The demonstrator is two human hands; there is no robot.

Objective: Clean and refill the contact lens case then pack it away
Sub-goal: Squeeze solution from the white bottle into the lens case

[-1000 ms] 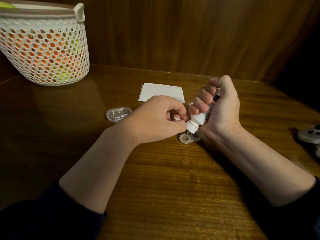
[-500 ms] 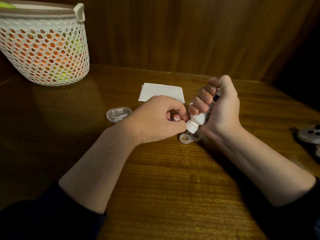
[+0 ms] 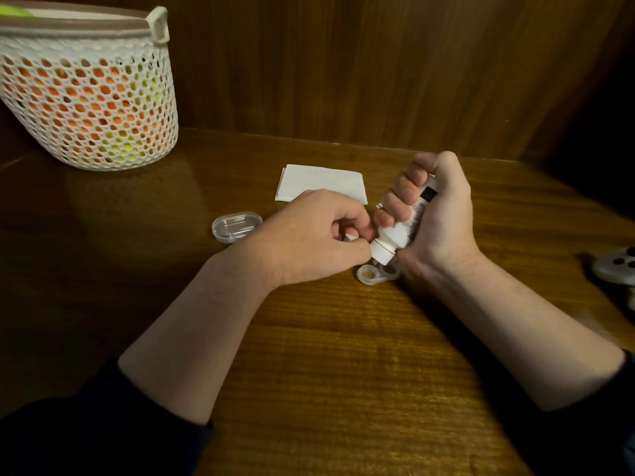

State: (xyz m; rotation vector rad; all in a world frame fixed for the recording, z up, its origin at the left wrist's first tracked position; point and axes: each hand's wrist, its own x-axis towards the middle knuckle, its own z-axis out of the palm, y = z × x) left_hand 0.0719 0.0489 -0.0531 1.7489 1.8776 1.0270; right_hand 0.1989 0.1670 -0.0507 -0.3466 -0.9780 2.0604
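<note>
R hand (image 3: 436, 214) is fisted tight round the solution bottle (image 3: 398, 233), fingers wrapped on its body. Bottle's long axis slants down-left, white nozzle end lowest, sitting just above the lens case (image 3: 378, 272), w/ the case directly below and a touch toward the viewer. L hand (image 3: 309, 238) has fingers curled, thumb and forefinger pinching sthg small and white right beside the nozzle; prob the cap, can't tell. Case lies open on the table (image 3: 343, 338) between both hands, nearer the R wrist. Clear box (image 3: 236, 226) sits left, folded tissue (image 3: 323, 182) behind.
</note>
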